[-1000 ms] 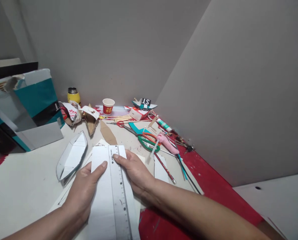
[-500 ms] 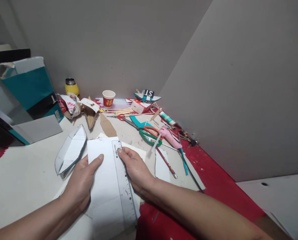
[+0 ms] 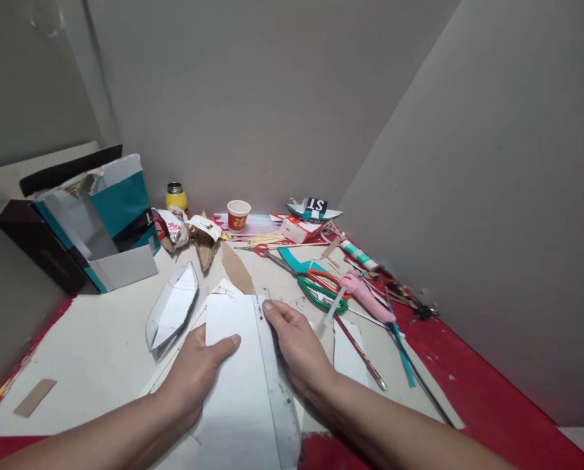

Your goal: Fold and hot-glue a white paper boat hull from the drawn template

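Note:
A white sheet of card (image 3: 235, 378) is held up in front of me, over the work surface. My left hand (image 3: 198, 365) grips its left edge, thumb flat on the front and fingers behind. Along the card's right side lies a clear plastic ruler (image 3: 280, 391). My right hand (image 3: 296, 339) pinches the ruler near its top end, thumb on the front and fingers bent behind. Just left of my hands sits a small white boat-shaped paper hull (image 3: 174, 307). Behind the card lies another white sheet with pencil lines (image 3: 226, 287).
To the right lie green- and orange-handled scissors (image 3: 321, 294), a pink glue gun (image 3: 367, 297) with a black cord, and a pencil (image 3: 360, 352). Further back stand a red paper cup (image 3: 238, 219) and a yellow bottle (image 3: 176, 198). A cut-open teal box (image 3: 120, 209) stands at left.
The view has turned left and upward, so everything appears shifted right and down. The ruler now sits further over the card's right edge. Both hands keep their hold.

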`<action>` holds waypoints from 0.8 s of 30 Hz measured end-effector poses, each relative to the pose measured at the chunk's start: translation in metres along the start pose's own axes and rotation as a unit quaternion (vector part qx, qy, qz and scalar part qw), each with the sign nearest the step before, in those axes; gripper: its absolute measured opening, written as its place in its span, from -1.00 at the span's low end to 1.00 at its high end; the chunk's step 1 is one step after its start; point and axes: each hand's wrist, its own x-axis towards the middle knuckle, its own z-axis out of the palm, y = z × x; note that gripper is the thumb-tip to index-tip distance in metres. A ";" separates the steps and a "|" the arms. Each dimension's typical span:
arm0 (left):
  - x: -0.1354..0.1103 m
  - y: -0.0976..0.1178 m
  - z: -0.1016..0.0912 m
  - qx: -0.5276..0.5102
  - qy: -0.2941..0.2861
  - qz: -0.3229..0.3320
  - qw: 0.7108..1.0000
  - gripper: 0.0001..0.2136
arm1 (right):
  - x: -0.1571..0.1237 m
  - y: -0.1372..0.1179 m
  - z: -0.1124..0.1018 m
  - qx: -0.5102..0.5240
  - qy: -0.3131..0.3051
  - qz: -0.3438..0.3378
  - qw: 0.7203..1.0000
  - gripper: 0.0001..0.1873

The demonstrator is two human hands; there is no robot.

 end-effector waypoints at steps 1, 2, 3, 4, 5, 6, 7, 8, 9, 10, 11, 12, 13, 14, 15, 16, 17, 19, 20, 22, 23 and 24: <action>0.000 0.000 -0.001 0.005 -0.005 0.003 1.000 -0.58 | 0.002 -0.001 -0.001 -0.007 0.007 -0.012 1.000 -0.67; 0.001 -0.001 -0.001 0.007 -0.011 0.010 1.000 -0.60 | 0.004 -0.002 -0.002 -0.013 0.014 -0.020 1.000 -0.67; 0.001 -0.001 -0.002 0.009 -0.016 0.017 1.000 -0.61 | 0.005 -0.004 -0.003 -0.019 0.022 -0.026 0.999 -0.66; 0.001 -0.001 -0.002 0.010 -0.022 0.022 0.999 -0.62 | 0.006 -0.005 -0.004 -0.024 0.029 -0.031 0.999 -0.66; 0.002 0.000 -0.002 0.013 -0.026 0.026 0.999 -0.62 | 0.007 -0.006 -0.005 -0.029 0.036 -0.036 0.998 -0.66; 0.002 0.000 -0.002 0.016 -0.030 0.026 0.999 -0.63 | 0.008 -0.006 -0.006 -0.032 0.043 -0.042 0.998 -0.66; 0.002 0.001 -0.002 0.021 -0.030 0.025 0.999 -0.63 | 0.009 -0.007 -0.007 -0.035 0.049 -0.049 0.997 -0.66; 0.002 0.001 -0.001 0.027 -0.028 0.022 0.999 -0.63 | 0.010 -0.007 -0.008 -0.037 0.056 -0.055 0.996 -0.67; 0.001 0.002 -0.001 0.033 -0.025 0.019 0.999 -0.62 | 0.010 -0.007 -0.009 -0.039 0.063 -0.060 0.995 -0.67; 0.001 0.003 0.000 0.040 -0.020 0.016 0.999 -0.62 | 0.010 -0.008 -0.010 -0.041 0.072 -0.065 0.994 -0.68; 0.001 0.003 0.000 0.046 -0.016 0.013 0.999 -0.61 | 0.011 -0.009 -0.010 -0.045 0.083 -0.069 0.993 -0.68; 0.000 0.003 0.000 0.052 -0.012 0.010 0.999 -0.61 | 0.011 -0.010 -0.010 -0.047 0.095 -0.074 0.992 -0.68; 0.000 0.003 0.000 0.059 -0.009 0.007 0.998 -0.60 | 0.010 -0.012 -0.010 -0.047 0.104 -0.080 0.990 -0.67; 0.000 0.003 0.000 0.065 -0.008 0.006 0.998 -0.60 | 0.009 -0.014 -0.010 -0.046 0.110 -0.086 0.989 -0.65; 0.000 0.003 0.000 0.071 -0.008 0.004 0.997 -0.60 | 0.008 -0.017 -0.009 -0.043 0.110 -0.093 0.989 -0.62; 0.001 0.003 -0.001 0.076 -0.010 0.004 0.997 -0.60 | 0.006 -0.020 -0.009 -0.040 0.104 -0.098 0.989 -0.58; 0.001 0.003 -0.001 0.079 -0.014 0.006 0.997 -0.60 | 0.004 -0.023 -0.008 -0.039 0.091 -0.101 0.990 -0.55; 0.001 0.003 -0.001 0.082 -0.028 0.017 0.996 -0.59 | 0.000 -0.030 -0.007 -0.045 0.058 -0.102 0.992 -0.52; 0.000 0.003 -0.001 0.083 -0.035 0.026 0.996 -0.58 | -0.002 -0.033 -0.007 -0.052 0.039 -0.098 0.993 -0.53; 0.000 0.003 0.000 0.081 -0.044 0.044 0.995 -0.58 | -0.004 -0.039 -0.007 -0.073 -0.003 -0.081 0.994 -0.54; -0.001 0.003 0.000 0.078 -0.045 0.046 0.995 -0.58 | -0.005 -0.042 -0.007 -0.082 -0.024 -0.069 0.994 -0.53; -0.001 0.003 0.000 0.075 -0.045 0.044 0.995 -0.58 | -0.005 -0.044 -0.007 -0.086 -0.043 -0.056 0.994 -0.52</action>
